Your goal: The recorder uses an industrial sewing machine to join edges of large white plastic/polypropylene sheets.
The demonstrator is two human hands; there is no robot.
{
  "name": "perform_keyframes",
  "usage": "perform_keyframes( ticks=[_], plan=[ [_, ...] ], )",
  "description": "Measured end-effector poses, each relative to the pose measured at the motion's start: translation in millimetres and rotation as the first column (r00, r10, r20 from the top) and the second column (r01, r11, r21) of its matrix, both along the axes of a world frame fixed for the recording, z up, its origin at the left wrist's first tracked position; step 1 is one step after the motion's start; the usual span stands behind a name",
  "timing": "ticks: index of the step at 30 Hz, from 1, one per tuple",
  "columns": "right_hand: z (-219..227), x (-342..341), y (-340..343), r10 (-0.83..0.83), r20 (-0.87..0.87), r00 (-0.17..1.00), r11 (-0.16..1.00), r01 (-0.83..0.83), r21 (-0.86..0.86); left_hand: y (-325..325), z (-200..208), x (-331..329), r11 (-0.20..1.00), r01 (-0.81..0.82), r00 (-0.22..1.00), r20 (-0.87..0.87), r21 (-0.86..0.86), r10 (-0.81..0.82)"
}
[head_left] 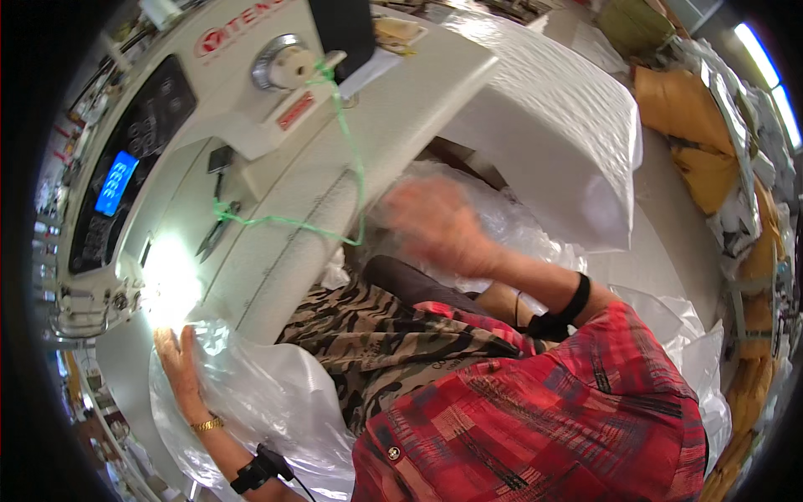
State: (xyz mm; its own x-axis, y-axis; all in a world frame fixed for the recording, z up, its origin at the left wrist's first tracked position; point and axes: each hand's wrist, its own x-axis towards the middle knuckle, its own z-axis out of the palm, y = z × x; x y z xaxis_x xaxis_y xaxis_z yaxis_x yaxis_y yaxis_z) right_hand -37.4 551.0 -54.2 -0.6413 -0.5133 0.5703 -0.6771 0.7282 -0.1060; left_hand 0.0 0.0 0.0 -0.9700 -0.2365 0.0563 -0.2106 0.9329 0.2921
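My left hand (177, 368) lies on clear plastic sheeting (259, 385) beside the needle end of a white sewing machine (217, 67). Its fingers are stretched out with the thumb apart, and the tips fade into the glare of the machine's lamp (171, 280). My right hand (435, 222) is smeared by motion above more clear plastic (535, 234), off the table's front edge. Whether it holds anything cannot be made out. The plastic hangs from the table by my left forearm and covers part of my lap.
Small thread snips (219, 213) lie on the sewing table (293, 226), tied by a green cord (360, 184) to the machine near its handwheel (288, 67). A large white, shiny sheet (569, 109) drapes over the right side. Yellow-brown bundles (694, 125) are stacked beyond it.
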Motion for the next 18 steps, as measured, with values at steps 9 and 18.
perform_keyframes(
  ticks=[9,18],
  plan=[
    [-93,126,316,-0.976,0.086,0.198,0.21,0.964,0.161,5,10,-10,0.999,0.013,1.0,0.003,0.036,-0.013],
    [-160,173,352,-0.811,0.585,-0.005,-0.24,0.915,-0.325,10,8,-6,0.997,0.047,0.995,-0.095,0.068,-0.041]
  ],
)
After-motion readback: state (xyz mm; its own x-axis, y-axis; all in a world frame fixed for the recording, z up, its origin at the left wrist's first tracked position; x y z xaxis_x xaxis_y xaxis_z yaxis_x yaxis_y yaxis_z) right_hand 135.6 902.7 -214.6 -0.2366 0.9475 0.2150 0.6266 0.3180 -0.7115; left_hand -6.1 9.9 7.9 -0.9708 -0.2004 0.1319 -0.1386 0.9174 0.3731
